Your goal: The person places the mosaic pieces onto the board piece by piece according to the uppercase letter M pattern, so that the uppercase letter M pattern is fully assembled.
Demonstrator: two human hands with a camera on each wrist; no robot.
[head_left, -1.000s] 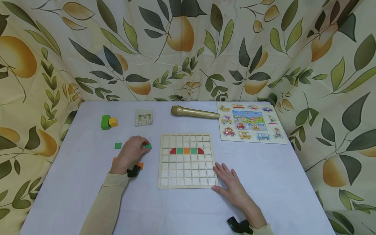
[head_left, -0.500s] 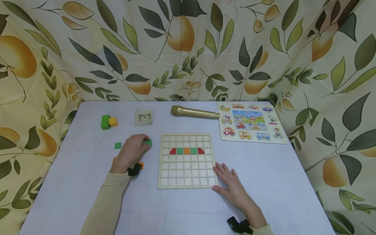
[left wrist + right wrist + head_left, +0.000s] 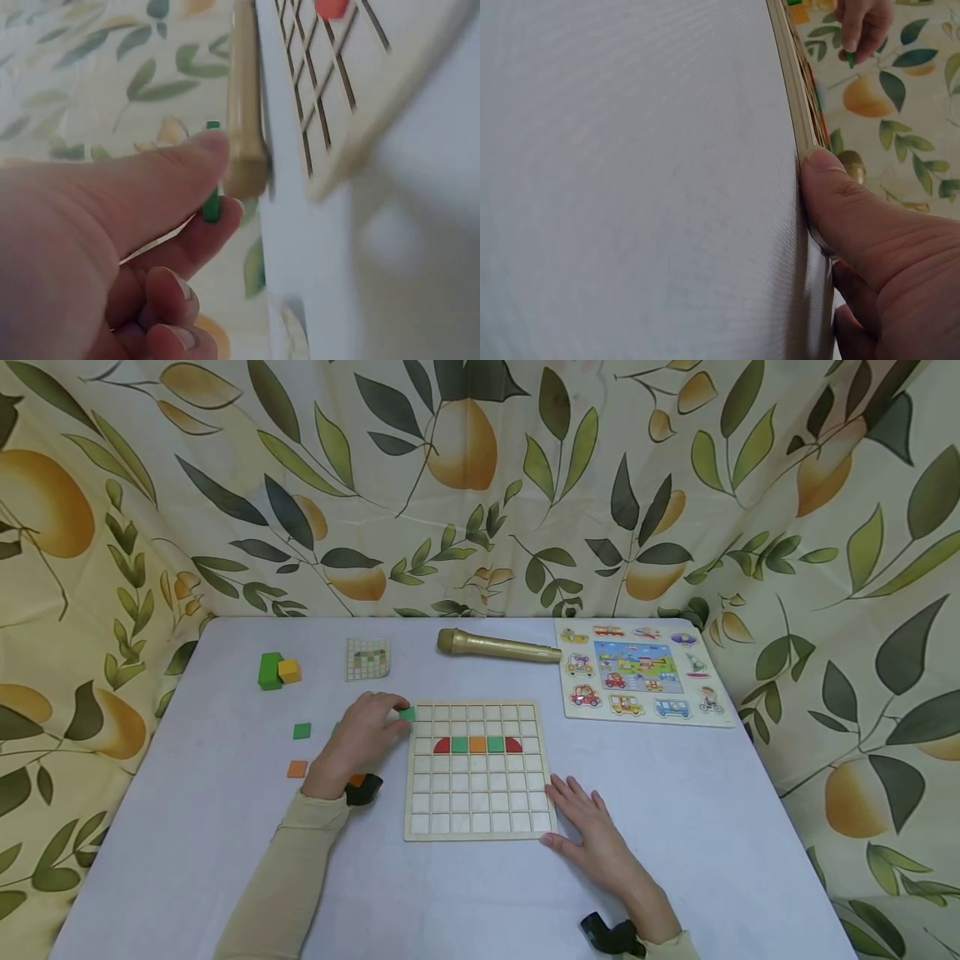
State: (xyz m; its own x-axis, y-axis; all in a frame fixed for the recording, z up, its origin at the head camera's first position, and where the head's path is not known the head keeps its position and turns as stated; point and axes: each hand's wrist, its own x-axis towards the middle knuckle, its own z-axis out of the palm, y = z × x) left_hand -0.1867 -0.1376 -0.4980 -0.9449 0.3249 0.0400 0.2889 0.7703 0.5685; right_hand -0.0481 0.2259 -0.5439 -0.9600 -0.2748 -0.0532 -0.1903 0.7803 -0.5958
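My left hand pinches a thin green square tile between thumb and fingertips, at the upper left corner of a gridded wooden board. In the left wrist view the green tile is seen edge-on, raised off the white table. One row of the board holds a red rounded tile at each end, two green squares and an orange square between. My right hand rests with spread fingers against the board's right edge; in the right wrist view its thumb touches that edge.
Loose green and orange tiles lie left of the board, some partly behind my left hand. Farther back are green and yellow blocks, a small pattern card, a gold microphone and a vehicle picture puzzle.
My left hand has moved right and away from me, carrying the green tile from left of the board to its upper left corner. My right hand has stayed put.
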